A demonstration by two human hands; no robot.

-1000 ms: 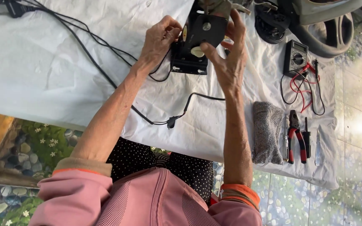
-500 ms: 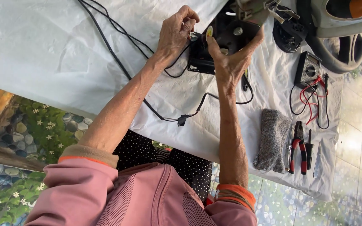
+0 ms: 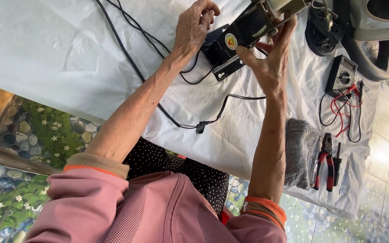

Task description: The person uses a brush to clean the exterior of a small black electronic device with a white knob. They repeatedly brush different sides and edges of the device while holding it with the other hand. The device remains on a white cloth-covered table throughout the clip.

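Fingers of both our hands close on a black boxy device with a round sticker at the top centre of the frame.

Nearest us, our pink sleeves (image 3: pixel 127 211) fill the bottom; further up, on the white sheet (image 3: pixel 46 49), a grey cloth (image 3: pixel 300 150) and red-handled pliers (image 3: pixel 324 164) lie at lower right. Beyond, our right hand (image 3: pixel 271 60) cups the black device (image 3: pixel 237 42) from below, our left hand (image 3: pixel 195 24) pinches near its edge among black cables (image 3: pixel 131 58), and a multimeter (image 3: pixel 342 74) sits right.
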